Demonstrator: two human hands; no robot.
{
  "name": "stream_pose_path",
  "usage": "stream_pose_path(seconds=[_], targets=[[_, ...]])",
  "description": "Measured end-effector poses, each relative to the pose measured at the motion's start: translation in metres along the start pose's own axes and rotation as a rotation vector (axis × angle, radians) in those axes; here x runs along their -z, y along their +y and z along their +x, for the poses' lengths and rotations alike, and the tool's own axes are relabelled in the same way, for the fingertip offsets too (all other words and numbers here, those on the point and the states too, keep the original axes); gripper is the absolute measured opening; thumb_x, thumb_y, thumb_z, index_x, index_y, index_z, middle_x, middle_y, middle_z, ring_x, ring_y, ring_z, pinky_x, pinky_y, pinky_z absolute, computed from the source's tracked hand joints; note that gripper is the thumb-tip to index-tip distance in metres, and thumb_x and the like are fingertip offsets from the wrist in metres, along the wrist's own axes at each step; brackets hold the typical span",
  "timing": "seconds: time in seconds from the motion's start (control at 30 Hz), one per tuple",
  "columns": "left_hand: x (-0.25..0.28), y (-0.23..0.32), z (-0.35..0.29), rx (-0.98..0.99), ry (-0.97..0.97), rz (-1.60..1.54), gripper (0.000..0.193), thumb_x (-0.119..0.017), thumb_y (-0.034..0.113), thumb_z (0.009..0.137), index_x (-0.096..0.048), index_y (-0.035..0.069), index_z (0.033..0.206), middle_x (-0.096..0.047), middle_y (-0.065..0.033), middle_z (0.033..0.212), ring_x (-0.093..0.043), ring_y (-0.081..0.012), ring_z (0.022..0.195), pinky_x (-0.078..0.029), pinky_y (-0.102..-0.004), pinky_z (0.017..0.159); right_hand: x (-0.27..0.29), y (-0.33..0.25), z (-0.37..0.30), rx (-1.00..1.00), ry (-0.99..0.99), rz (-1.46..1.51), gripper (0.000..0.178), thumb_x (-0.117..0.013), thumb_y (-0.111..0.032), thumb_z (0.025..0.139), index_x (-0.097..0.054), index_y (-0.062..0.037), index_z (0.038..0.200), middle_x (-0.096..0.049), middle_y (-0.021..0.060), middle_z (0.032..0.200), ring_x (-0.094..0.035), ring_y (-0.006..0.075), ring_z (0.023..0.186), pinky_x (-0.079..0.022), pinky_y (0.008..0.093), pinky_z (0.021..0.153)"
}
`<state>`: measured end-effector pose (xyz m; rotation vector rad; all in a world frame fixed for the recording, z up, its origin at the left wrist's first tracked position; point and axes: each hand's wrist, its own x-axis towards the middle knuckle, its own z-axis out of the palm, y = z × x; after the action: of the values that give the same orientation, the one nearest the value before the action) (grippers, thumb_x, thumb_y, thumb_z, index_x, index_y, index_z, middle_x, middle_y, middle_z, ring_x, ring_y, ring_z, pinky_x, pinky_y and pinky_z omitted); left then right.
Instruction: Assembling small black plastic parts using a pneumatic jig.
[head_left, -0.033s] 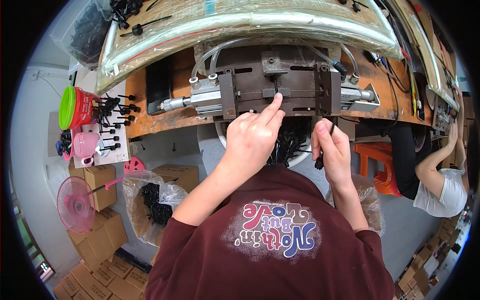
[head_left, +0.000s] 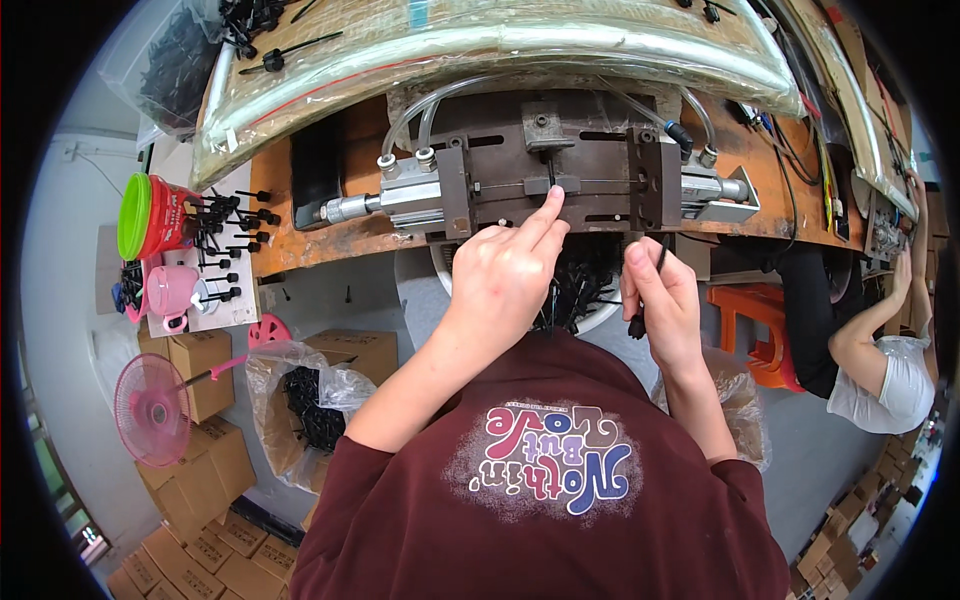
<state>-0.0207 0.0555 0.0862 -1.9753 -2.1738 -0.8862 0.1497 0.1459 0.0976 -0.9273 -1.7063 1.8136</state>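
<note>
My left hand (head_left: 508, 268) reaches forward with its index finger stretched out, the fingertip on the small dark block (head_left: 540, 187) in the middle of a metal clamping fixture (head_left: 500, 160). A thin black stem (head_left: 551, 168) runs into that block from the bracket behind it. Lower and to the right, my right hand (head_left: 662, 300) is closed around a slim black plastic part (head_left: 637, 326), whose dark ends show above and below the fingers. Between my hands, a white tub (head_left: 600, 318) in front of the bench holds many similar black parts (head_left: 575, 280).
Air cylinders (head_left: 412, 190) with clear hoses flank the fixture. At left are a red bucket (head_left: 170, 215), a pink cup (head_left: 172, 290), a pink fan (head_left: 152, 408) and cartons (head_left: 200, 480). An orange stool (head_left: 755, 335) and another person's arm (head_left: 868, 345) are at right.
My right hand has turned very slightly with the black part in it. My left hand keeps its place at the block.
</note>
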Motion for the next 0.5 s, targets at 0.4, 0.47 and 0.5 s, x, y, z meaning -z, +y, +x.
stream_pose_path(seconds=[0.4,0.47,0.5], targets=[[0.013,0.024,-0.01,-0.239,-0.035,-0.524,0.03,-0.082,0.011,0.067,-0.07,0.003,0.094,-0.066,-0.0066,0.095,-0.065,-0.0215,0.076,-0.053,-0.0311,0.063,-0.018,0.013,0.008,-0.051,0.027,0.233,0.039,-0.058,-0.031,0.101,-0.047,-0.0119,0.069,-0.044,-0.0081,0.063,-0.036,0.0005,0.057,-0.028,0.0203,0.05],[0.01,0.024,-0.011,-0.215,-0.017,-0.54,0.03,-0.082,0.009,0.067,-0.07,0.003,0.094,-0.065,-0.0065,0.094,-0.064,-0.0219,0.077,-0.053,-0.0318,0.063,-0.021,0.013,0.007,-0.095,-0.023,0.302,0.04,-0.052,-0.035,0.104,-0.049,-0.0116,0.072,-0.044,-0.0072,0.065,-0.037,0.0009,0.059,-0.028,0.0205,0.051],[0.01,0.024,-0.01,-0.202,-0.008,-0.558,0.03,-0.081,0.007,0.067,-0.07,0.003,0.094,-0.065,-0.0064,0.094,-0.064,-0.0221,0.077,-0.053,-0.0321,0.064,-0.019,0.014,0.007,-0.115,-0.061,0.346,0.039,-0.05,-0.037,0.104,-0.051,-0.011,0.075,-0.046,-0.0066,0.066,-0.039,0.001,0.059,-0.029,0.0199,0.05]])
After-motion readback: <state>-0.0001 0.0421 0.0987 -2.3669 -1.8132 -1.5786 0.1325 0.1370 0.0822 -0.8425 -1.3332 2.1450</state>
